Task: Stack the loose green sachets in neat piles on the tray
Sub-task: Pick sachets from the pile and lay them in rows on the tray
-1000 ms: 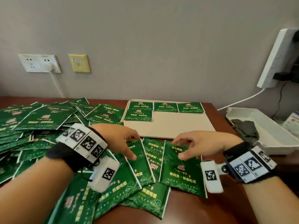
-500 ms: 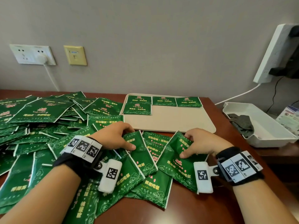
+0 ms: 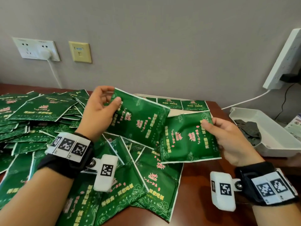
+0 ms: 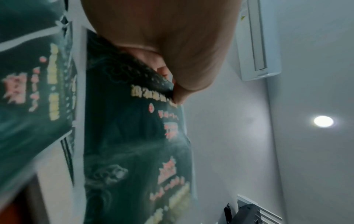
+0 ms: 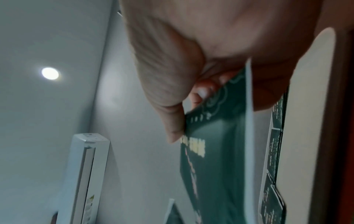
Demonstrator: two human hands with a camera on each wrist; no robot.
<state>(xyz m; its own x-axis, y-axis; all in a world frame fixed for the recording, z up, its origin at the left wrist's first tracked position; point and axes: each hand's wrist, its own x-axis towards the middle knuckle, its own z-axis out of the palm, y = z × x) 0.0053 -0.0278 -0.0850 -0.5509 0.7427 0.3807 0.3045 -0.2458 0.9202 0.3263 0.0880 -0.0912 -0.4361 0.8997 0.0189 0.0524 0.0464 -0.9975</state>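
Our left hand (image 3: pixel 97 111) pinches 1 green sachet (image 3: pixel 138 119); our right hand (image 3: pixel 228 137), at 3 o'clock, pinches another sachet (image 3: pixel 184 141) (both above the bench (image 3: pixel 200 193)).

Premises appearing to be hotel/office-type rm: wall sockets (image 3: pixel 38 50) showing on grey wall w/ plug inserted, wood desk (image 3: pixel 200 190), wall-mounted AC unit (image 4: pixel 258 40), recessed ceiling light (image 4: pixel 323 121) glowing.

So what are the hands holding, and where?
Left hand pinches one green sachet at its top corner; right hand pinches another sachet at its right edge.
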